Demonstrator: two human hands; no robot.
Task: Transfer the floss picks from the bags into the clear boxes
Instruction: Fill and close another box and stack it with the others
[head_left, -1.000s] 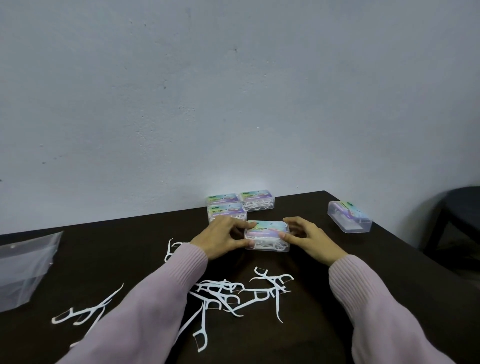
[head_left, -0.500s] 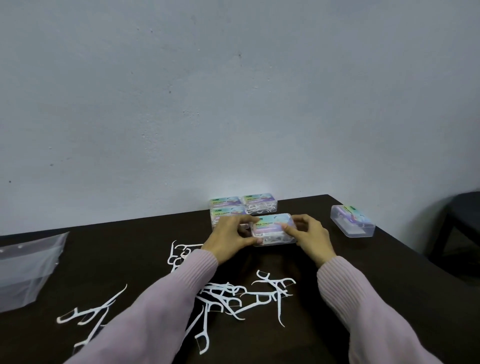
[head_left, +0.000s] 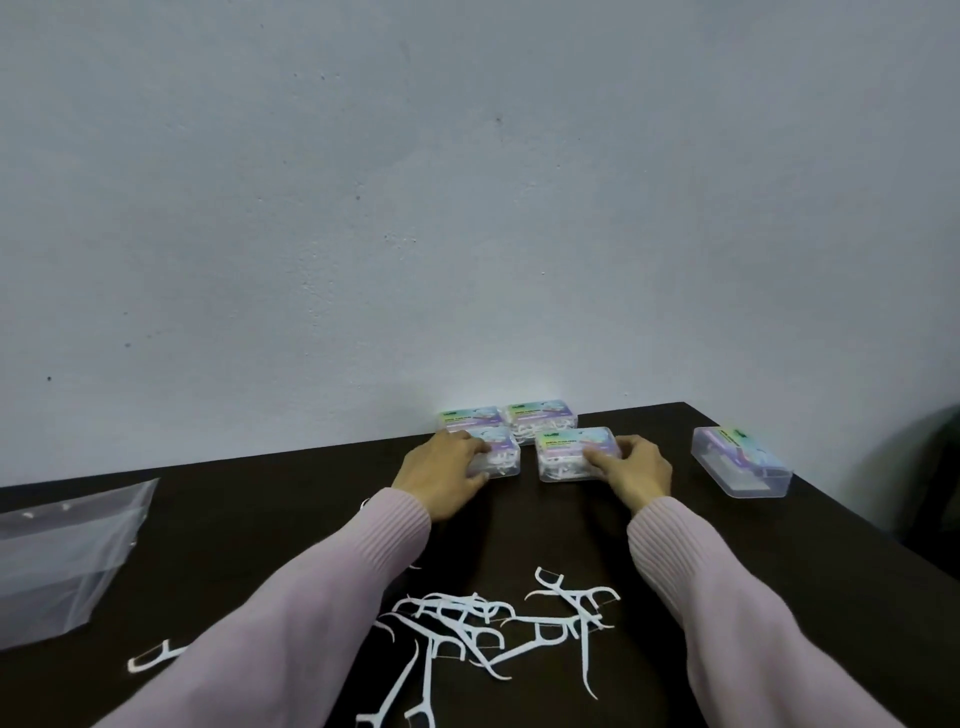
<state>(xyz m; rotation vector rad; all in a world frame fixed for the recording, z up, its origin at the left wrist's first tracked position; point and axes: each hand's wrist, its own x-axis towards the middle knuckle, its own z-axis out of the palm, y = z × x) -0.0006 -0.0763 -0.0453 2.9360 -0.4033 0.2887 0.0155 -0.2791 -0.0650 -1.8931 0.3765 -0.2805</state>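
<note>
At the far left edge of the dark table (head_left: 260, 525) lies a clear plastic bag (head_left: 67, 561), flat and slack, which looks emptied, probably set aside so it stays out of the working area. Just right of it, near the front edge, one floss pick (head_left: 150, 659) peeks out from under the left sleeve (head_left: 291, 623). The left arm reaches forward and slightly inward, and the left hand (head_left: 441, 473) rests over the near-left filled box (head_left: 496, 457), fingers curled round its left end and front edge; it seems to be steadying that box so the neighbour can be lined up beside it. Behind, against the wall (head_left: 467, 208), two more filled boxes (head_left: 511, 420) sit side by side, so a tidy block of four is likely being formed. Below, between the two sleeves, a loose heap of floss picks (head_left: 498, 623) lies tangled on the table, not yet boxed. The right hand (head_left: 631, 467) grips the near-right box (head_left: 574, 452) at its right end, thumb along the front and fingers curled over the top, apparently seating it next to the others. The right arm runs straight out from the lower right. Well apart to the right sits an empty-looking box (head_left: 740, 467), angled, presumably waiting for the remaining picks.
</note>
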